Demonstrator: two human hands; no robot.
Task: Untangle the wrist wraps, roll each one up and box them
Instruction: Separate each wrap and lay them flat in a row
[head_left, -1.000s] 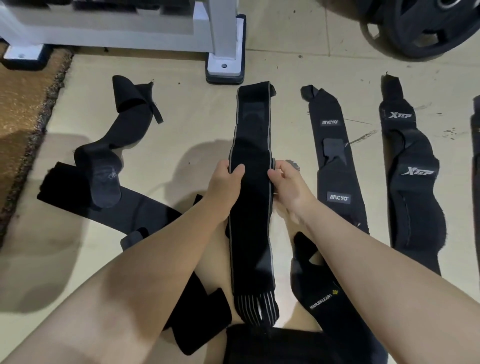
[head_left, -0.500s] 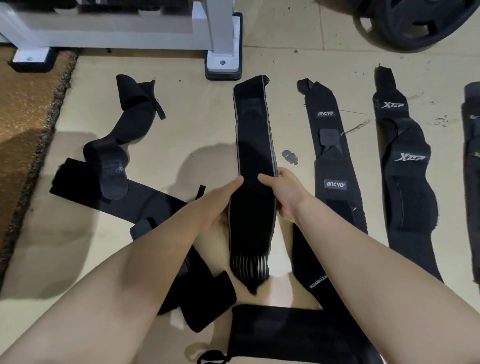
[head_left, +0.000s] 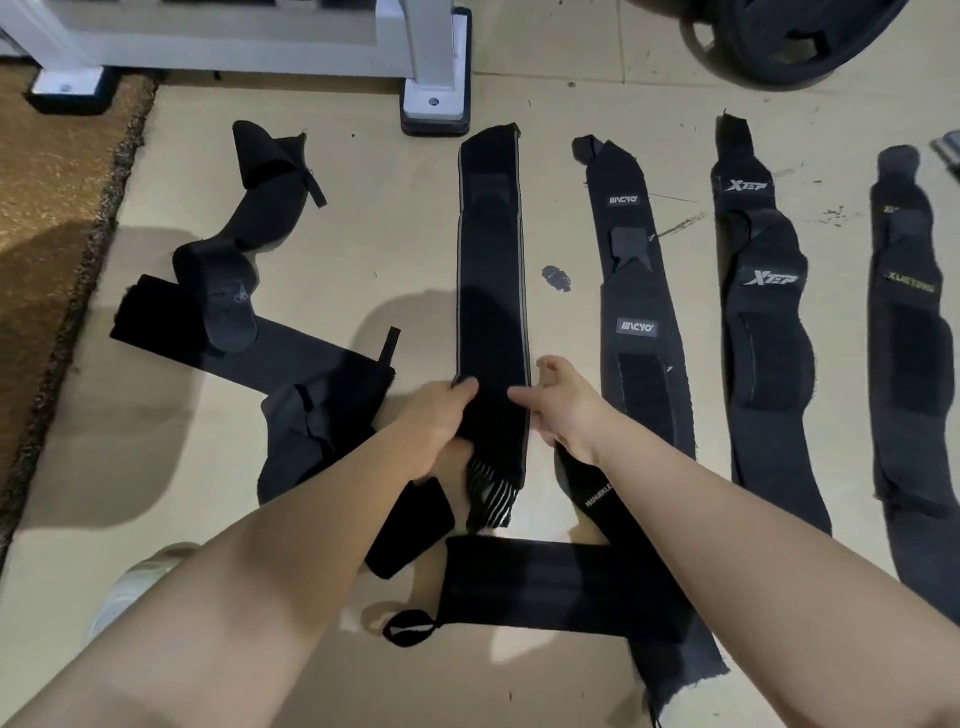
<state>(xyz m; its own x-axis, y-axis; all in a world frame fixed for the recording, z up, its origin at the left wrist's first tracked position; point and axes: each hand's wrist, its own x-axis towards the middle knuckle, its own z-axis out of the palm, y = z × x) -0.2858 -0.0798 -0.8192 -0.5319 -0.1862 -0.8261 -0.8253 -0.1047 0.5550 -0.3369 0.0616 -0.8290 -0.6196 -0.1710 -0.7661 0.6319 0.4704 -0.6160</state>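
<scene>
A long black wrist wrap with grey edge lines (head_left: 491, 270) lies straight on the floor in the middle. My left hand (head_left: 436, 421) grips its left edge near the striped near end (head_left: 491, 493), which is bunched below the hand. At the right edge, my right hand (head_left: 566, 410) has its thumb resting on the wrap and its fingers lifted apart. Three more wraps lie straight on the right: an IINCYO one (head_left: 636, 327), an XTEP one (head_left: 769, 312) and a yellow-lettered one (head_left: 911, 322). Tangled wraps (head_left: 228, 312) lie left; others cross under my arms (head_left: 561, 587).
A white rack foot (head_left: 435, 101) stands just beyond the middle wrap's far end. A black weight plate (head_left: 795, 41) leans at the top right. A brown mat (head_left: 47, 208) borders the floor on the left. My shoe (head_left: 135, 587) shows at lower left.
Both hands have slid toward me along the middle wrap, down to its near end. The right hand's grip on the edge has loosened.
</scene>
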